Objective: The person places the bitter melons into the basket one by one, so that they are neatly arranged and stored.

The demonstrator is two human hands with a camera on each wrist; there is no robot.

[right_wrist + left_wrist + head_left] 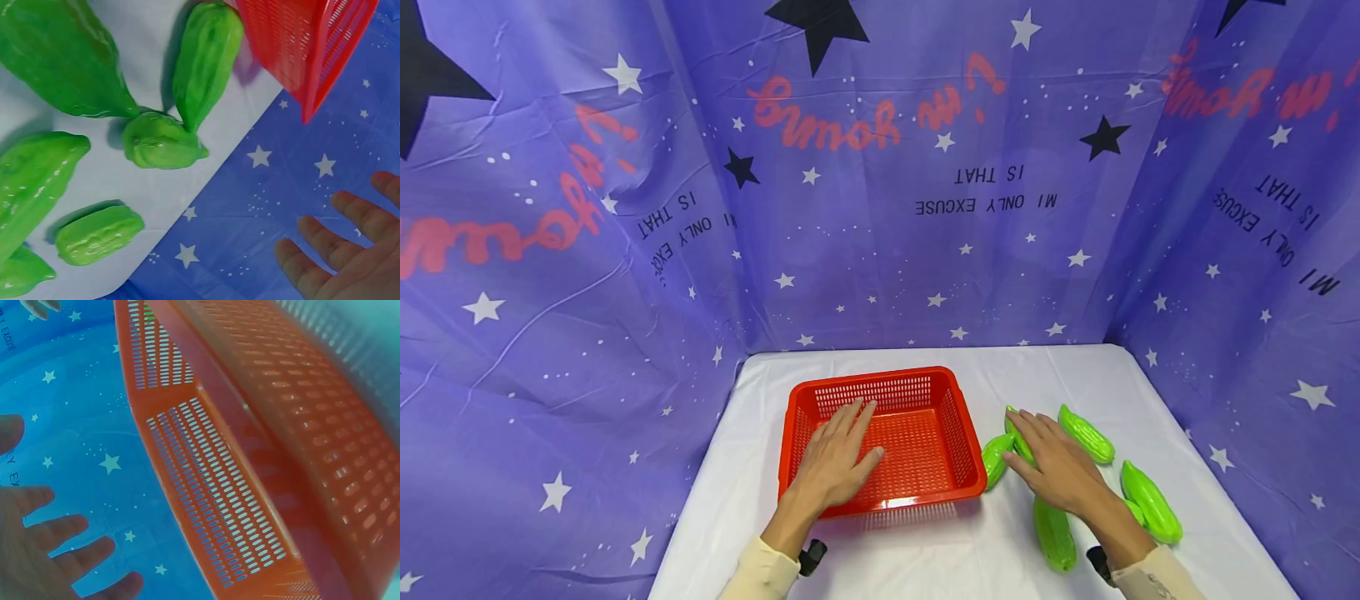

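A red plastic basket (910,454) with slotted walls stands on the white table. Over its left part hovers my left hand (837,457), fingers straight and spread, holding nothing. In the left wrist view the hand (59,544) is apart from the basket wall (206,487). Several green, ribbed bitter melons lie right of the basket, among them one by its wall (996,460), one at the back (1086,435) and one in front (1055,536). My right hand (1060,462) hangs above them with extended fingers, partly hiding some. The right wrist view shows that hand (356,250) gripping nothing.
A white cloth covers the table (940,558). Purple curtains (880,275) with stars and lettering hang behind it and on both sides. At the right side of the table, another bitter melon (1152,502) partly covers a smaller green piece (1135,512).
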